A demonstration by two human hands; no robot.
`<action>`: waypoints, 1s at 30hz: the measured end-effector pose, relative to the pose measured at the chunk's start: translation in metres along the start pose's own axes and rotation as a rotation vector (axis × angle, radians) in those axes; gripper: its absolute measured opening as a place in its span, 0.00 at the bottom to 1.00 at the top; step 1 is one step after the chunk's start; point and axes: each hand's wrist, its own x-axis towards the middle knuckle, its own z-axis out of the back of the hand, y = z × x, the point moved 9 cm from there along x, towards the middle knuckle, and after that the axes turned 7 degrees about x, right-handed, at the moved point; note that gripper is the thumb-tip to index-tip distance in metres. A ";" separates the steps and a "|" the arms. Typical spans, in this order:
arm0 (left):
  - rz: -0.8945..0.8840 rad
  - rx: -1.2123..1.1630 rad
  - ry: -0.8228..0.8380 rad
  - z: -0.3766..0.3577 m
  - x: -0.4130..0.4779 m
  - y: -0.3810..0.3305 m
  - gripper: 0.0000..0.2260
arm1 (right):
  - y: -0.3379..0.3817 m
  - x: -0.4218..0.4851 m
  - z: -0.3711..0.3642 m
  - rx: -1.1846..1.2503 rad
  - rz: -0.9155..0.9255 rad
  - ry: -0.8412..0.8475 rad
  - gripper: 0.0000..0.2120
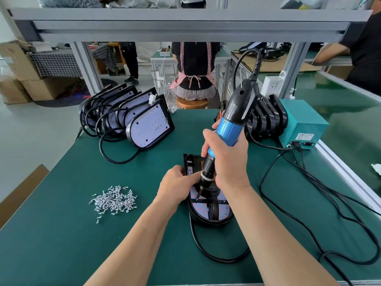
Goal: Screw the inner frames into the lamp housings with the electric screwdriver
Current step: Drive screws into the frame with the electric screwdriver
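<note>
A black lamp housing (208,213) lies on the green mat in front of me, its LED board showing under a black inner frame (214,205). My right hand (228,159) grips the blue and black electric screwdriver (228,124), tilted, with its bit tip down on the frame at the housing's left side. My left hand (177,184) rests on the housing's left edge, fingers pinched close to the bit; any screw there is too small to make out. A pile of several silver screws (114,200) lies to the left.
Several lamp housings with coiled black cables (132,118) lean in a row at the back left. Black frames (266,118) are stacked beside a teal power box (301,124) at the right. Cables (309,182) trail across the mat. People work at benches behind.
</note>
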 end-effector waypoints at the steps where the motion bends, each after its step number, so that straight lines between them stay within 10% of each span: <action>1: 0.004 0.001 -0.003 0.001 0.000 0.001 0.28 | -0.001 -0.001 -0.001 0.010 -0.001 0.012 0.09; 23: -0.024 0.003 0.096 -0.001 0.000 0.001 0.27 | 0.017 -0.007 -0.014 0.177 -0.005 0.190 0.13; 30: 0.003 -0.043 0.099 -0.004 -0.003 0.005 0.25 | 0.013 0.007 0.068 0.423 -0.071 -0.141 0.11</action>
